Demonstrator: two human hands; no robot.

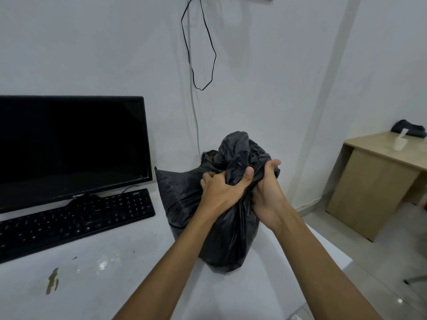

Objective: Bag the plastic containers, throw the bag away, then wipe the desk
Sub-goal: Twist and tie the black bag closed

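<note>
A black bag [231, 227] stands on the white bench [115, 285], near the right edge. It looks full, and its top is bunched up. The left hand [221, 188] grips the bunched neck with its fingers [208, 177] curled into the plastic. The right hand [268, 192] grips the same neck from the other side, fingers wrapped round it. Left of the bag sit a black keyboard [76, 220] and a dark monitor [69, 146]. The bench has some dirty marks [52, 280]. A wooden desk [379, 179] stands far off to the right.
</note>
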